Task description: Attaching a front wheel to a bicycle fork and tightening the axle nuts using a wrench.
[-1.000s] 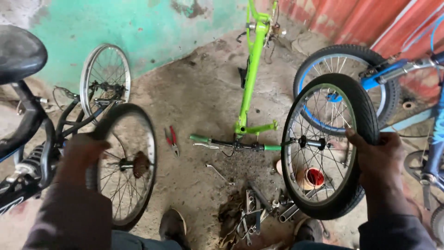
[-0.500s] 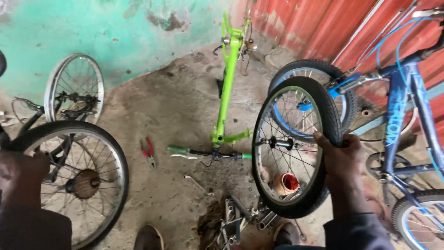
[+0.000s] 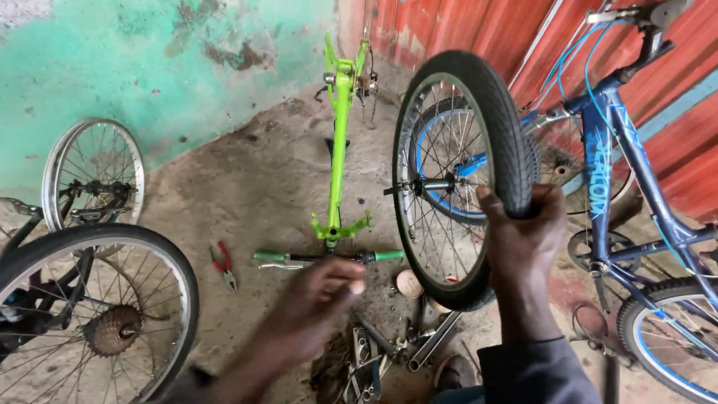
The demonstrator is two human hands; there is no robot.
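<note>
The right hand (image 3: 523, 239) grips the rim side of a small tyred wheel (image 3: 456, 179) held upright above the floor, with a second wheel (image 3: 479, 187) just behind it and a bicycle (image 3: 636, 209) standing to its right against the corrugated wall (image 3: 479, 30). Left of the held wheel, a bare bike frame (image 3: 338, 150) lies upside down on the floor with its handlebar (image 3: 329, 256) nearest the person, pliers (image 3: 223, 263) lying to the left of that bar and loose tools (image 3: 389, 348) in front of it. The left hand (image 3: 314, 299) hovers over the floor near the handlebar, and at far left a wheel with a sprocket cluster (image 3: 97, 314) stands in front of a bare rim (image 3: 93, 176)
</note>
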